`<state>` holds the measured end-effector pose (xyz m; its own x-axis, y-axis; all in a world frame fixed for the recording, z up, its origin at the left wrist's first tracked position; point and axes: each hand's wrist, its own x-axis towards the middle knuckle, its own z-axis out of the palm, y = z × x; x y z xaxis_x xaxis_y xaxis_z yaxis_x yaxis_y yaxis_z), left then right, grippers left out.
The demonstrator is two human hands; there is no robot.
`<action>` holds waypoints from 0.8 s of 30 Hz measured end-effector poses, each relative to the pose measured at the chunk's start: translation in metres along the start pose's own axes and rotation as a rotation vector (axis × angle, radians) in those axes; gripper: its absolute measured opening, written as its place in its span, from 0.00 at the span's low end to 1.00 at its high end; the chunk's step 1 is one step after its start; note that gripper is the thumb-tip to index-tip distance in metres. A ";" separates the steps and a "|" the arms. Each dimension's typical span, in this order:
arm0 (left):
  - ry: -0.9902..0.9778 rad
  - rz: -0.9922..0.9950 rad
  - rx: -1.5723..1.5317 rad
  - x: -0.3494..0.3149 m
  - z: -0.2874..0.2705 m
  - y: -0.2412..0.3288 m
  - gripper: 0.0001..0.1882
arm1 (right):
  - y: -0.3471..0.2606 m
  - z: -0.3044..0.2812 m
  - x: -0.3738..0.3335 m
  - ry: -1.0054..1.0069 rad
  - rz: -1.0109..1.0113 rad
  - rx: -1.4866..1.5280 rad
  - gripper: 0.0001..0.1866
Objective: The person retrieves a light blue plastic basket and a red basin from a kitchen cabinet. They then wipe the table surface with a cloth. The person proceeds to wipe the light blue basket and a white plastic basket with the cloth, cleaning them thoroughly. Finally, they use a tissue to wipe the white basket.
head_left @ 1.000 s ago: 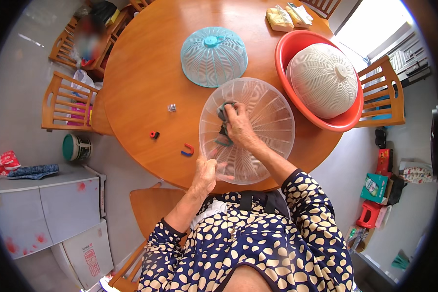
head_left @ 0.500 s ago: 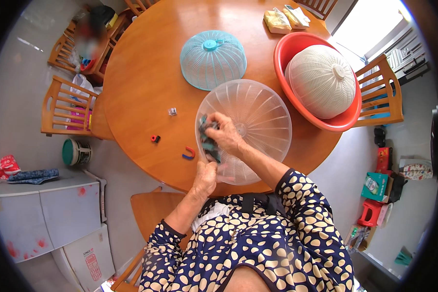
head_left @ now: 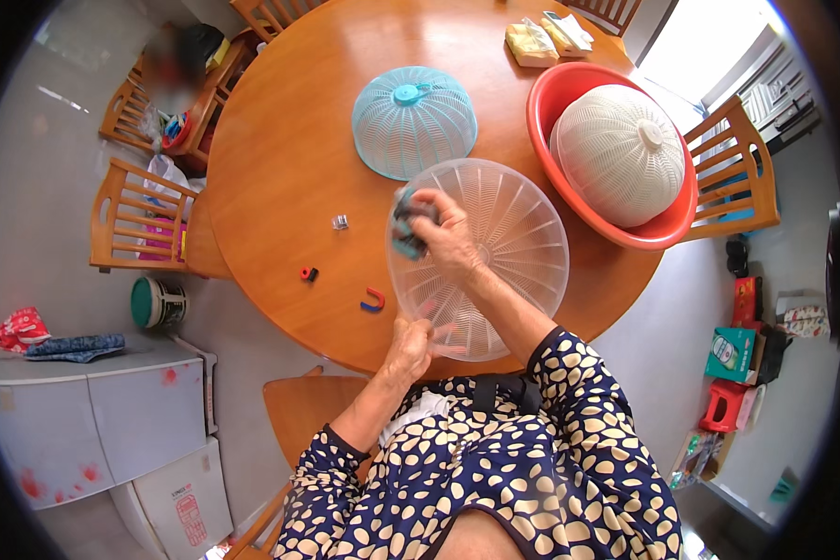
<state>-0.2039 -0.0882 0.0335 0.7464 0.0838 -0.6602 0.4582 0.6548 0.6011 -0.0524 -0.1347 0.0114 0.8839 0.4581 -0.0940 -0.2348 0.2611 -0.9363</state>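
Observation:
My left hand (head_left: 409,347) is closed on the near-left rim of a translucent white mesh dome cover (head_left: 518,224); its fingers show through the plastic. Bunched in my right hand (head_left: 452,238) is a dark grey and teal cloth (head_left: 407,224), slightly blurred, against the cover's left side. A light-blue mesh food cover (head_left: 413,126) stands on the table just beyond. Left of my hands lie a red and blue horseshoe magnet (head_left: 373,300), a small red and black piece (head_left: 309,274) and a small clear, shiny block (head_left: 340,222).
On the round wooden table (head_left: 271,140), a large red basin (head_left: 541,121) at the right holds an off-white mesh cover (head_left: 616,159). Yellow tissue packs (head_left: 532,44) lie at the far edge. Wooden chairs (head_left: 149,215) surround the table; a white cabinet (head_left: 149,411) stands at left.
My right hand has lifted the cloth up and away from the near-left rim toward the far-left side of the cover. My left hand keeps its hold. The whole view has shifted slightly.

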 end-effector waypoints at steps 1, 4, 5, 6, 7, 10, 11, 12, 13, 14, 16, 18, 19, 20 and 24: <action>0.002 0.009 0.005 -0.004 0.002 0.003 0.39 | 0.003 0.003 -0.010 -0.079 -0.104 -0.167 0.14; 0.010 0.093 -0.068 0.014 -0.020 -0.016 0.36 | -0.003 0.008 -0.037 -0.404 -0.012 -0.390 0.13; 0.009 0.124 -0.105 0.018 -0.020 -0.017 0.34 | -0.003 0.004 -0.040 -0.452 -0.028 -0.416 0.13; 0.010 0.110 -0.075 0.017 -0.021 -0.019 0.33 | -0.002 0.001 -0.041 -0.502 -0.043 -0.442 0.13; 0.009 0.090 -0.043 0.008 -0.012 -0.010 0.32 | 0.002 -0.002 -0.040 -0.405 -0.085 -0.473 0.13; 0.018 0.101 -0.016 0.000 -0.006 -0.005 0.35 | 0.000 -0.004 -0.028 -0.053 -0.275 -0.617 0.14; 0.018 0.117 -0.017 -0.001 -0.005 -0.005 0.38 | 0.000 -0.011 -0.017 0.059 -0.335 -0.737 0.14; 0.031 0.125 0.000 -0.001 -0.003 -0.005 0.39 | 0.002 -0.019 -0.010 0.173 -0.394 -0.854 0.14; 0.043 0.135 0.019 -0.002 -0.001 -0.004 0.39 | 0.004 -0.024 -0.009 0.165 -0.375 -0.940 0.15; 0.054 0.144 0.038 -0.002 0.001 -0.004 0.40 | 0.005 -0.028 -0.009 0.159 -0.355 -1.026 0.16; 0.055 0.143 -0.001 0.003 0.001 -0.008 0.42 | 0.002 -0.027 -0.012 0.049 -0.262 -1.156 0.16; 0.047 0.145 -0.020 0.006 0.002 -0.009 0.42 | -0.007 -0.018 -0.024 -0.156 -0.113 -1.238 0.16; 0.035 0.145 -0.015 0.003 0.006 -0.004 0.41 | -0.003 -0.022 -0.026 -0.283 -0.095 -1.096 0.13; 0.023 0.144 -0.010 0.002 0.009 -0.001 0.40 | -0.001 -0.026 -0.030 -0.388 -0.110 -1.065 0.13; 0.003 0.308 -0.010 0.022 -0.017 -0.013 0.36 | -0.033 -0.025 -0.056 -0.490 -0.256 -0.859 0.14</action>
<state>-0.2011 -0.0822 0.0037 0.8481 0.2812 -0.4491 0.2063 0.6055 0.7686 -0.0845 -0.1901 0.0391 0.5588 0.8218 0.1114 0.4779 -0.2093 -0.8531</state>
